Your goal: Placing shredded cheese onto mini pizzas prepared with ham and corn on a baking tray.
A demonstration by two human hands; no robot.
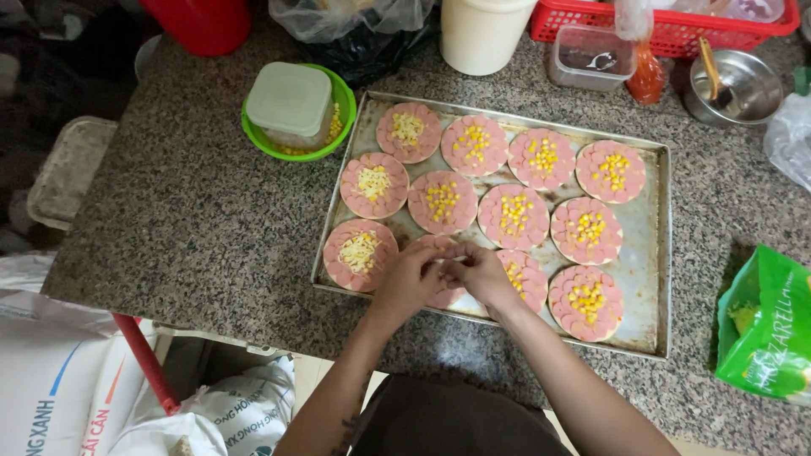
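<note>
A metal baking tray [650, 253] on a speckled stone counter holds several small round pizza bases covered with pink sausage slices. Most carry yellow corn in the middle; three on the left, like the front one [360, 253], carry shredded cheese. My left hand [410, 280] and my right hand [481, 274] meet over one base [439, 249] in the front row, fingertips pinched together above it and hiding most of it. Whether the fingers hold cheese cannot be made out.
A green bowl [338, 139] with corn and a pale plastic box [290, 101] on it stands left of the tray. A green cheese bag [764, 325] lies at right. Behind are a white tub [483, 34], red basket [676, 29], metal bowl [742, 84] and clear container [590, 57].
</note>
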